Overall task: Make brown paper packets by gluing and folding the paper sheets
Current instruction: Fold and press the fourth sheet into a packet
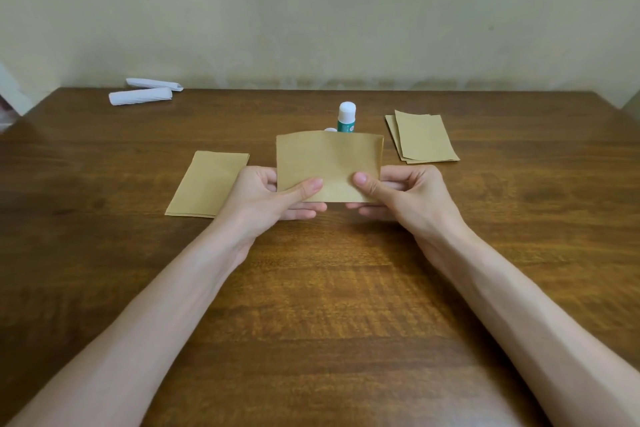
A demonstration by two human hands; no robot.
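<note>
A folded brown paper sheet (329,160) is held up above the wooden table, its face toward me. My left hand (273,194) pinches its lower left part, thumb on the front and fingers behind. My right hand (401,194) pinches the lower right part the same way. Behind the sheet stands a white and green glue stick (346,116), its lower part hidden by the paper. A flat brown paper piece (204,184) lies on the table to the left. A small stack of brown paper pieces (422,137) lies at the back right.
Two rolled white paper pieces (145,92) lie at the table's far left, near the wall. The wooden table (329,288) stretches toward me between my forearms. A small white object (329,129) peeks out beside the glue stick.
</note>
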